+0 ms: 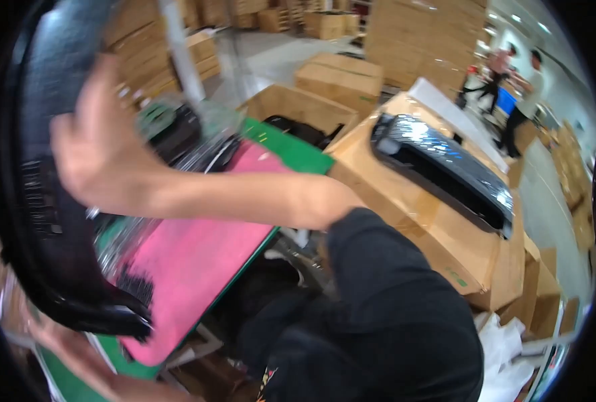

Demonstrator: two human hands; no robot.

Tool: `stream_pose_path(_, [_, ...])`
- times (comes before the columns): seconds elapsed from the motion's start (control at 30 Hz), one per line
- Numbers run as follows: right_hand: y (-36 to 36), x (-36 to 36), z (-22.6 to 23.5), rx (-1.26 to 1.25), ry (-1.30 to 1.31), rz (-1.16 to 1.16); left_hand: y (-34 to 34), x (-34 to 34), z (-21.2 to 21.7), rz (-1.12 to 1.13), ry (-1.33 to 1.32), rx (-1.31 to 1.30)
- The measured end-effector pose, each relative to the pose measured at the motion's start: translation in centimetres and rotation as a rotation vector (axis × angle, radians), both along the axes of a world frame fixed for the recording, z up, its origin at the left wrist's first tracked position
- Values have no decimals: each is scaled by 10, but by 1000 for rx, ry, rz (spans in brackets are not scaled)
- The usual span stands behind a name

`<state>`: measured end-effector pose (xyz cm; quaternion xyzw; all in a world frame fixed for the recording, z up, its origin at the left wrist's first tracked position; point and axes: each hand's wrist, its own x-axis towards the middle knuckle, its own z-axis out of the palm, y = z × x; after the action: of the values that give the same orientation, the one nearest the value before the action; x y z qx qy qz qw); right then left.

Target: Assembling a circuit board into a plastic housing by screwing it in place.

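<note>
A long, glossy black molded plastic part (50, 228), curved at its lower end, stands up close in front of me on the left. My right hand (103, 147) grips its inner edge, the arm in a dark sleeve reaching across from the right. My left hand (56, 338) is at the lower left, just below the part's bottom end; its fingers are blurred and partly hidden behind the part. Beneath my right forearm a pink mat (204, 258) covers a green table (291, 153). Clear plastic wrap (120, 244) and a dark bristly patch (136, 285) lie beside the part.
Another black part in shiny wrap (445, 171) rests on a cardboard box (412, 201) to the right. An open carton (291, 107) with black items stands beyond the table. White foam sheets (502, 352) are at lower right. Two people (519, 94) stand far off.
</note>
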<state>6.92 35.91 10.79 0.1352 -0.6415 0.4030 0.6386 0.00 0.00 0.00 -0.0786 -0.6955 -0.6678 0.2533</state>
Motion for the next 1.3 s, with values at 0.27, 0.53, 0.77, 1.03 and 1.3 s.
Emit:
stream_pose_path(0.27, [8, 127, -172, -585, -343, 204, 124, 86, -23, -431, 77, -542])
stream_pose_path(0.53, [52, 177, -233, -791, -1174, 499, 126, 49, -74, -451, -50, -734])
stream_pose_path(0.77, [90, 130, -157, -47, -1121, 302, 141, 28, -59, -525, 38, -954])
stream_pose_path(1.03, [37, -88, -125, 858, -540, -113, 185, -17, -53, -941, 193, -1213])
stream_pose_path(1.3, [25, -113, -140, 834, -508, -279, 161, -18, -64, -818, 189, -1122])
